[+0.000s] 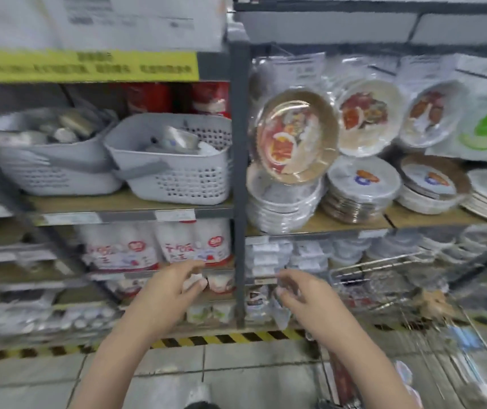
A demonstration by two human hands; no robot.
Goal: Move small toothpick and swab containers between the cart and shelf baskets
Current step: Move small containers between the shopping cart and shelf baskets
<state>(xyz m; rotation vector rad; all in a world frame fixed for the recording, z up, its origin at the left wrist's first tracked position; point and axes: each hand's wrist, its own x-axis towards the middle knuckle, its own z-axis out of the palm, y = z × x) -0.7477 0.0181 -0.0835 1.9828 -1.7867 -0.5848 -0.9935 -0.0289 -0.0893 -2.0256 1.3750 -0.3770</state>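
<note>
Both hands were up in front of the lower shelves. The left hand (174,286) had its fingers curled round something small and pale, seemingly a small white container (196,280), though blur hid its shape. The right hand (301,293) was curled too, perhaps pinching a clear item; I could not tell. The two perforated grey plastic baskets (174,175) sat well above, the wire shopping cart (398,290) to the right. A loose pinch on the lift could drop it.
</note>
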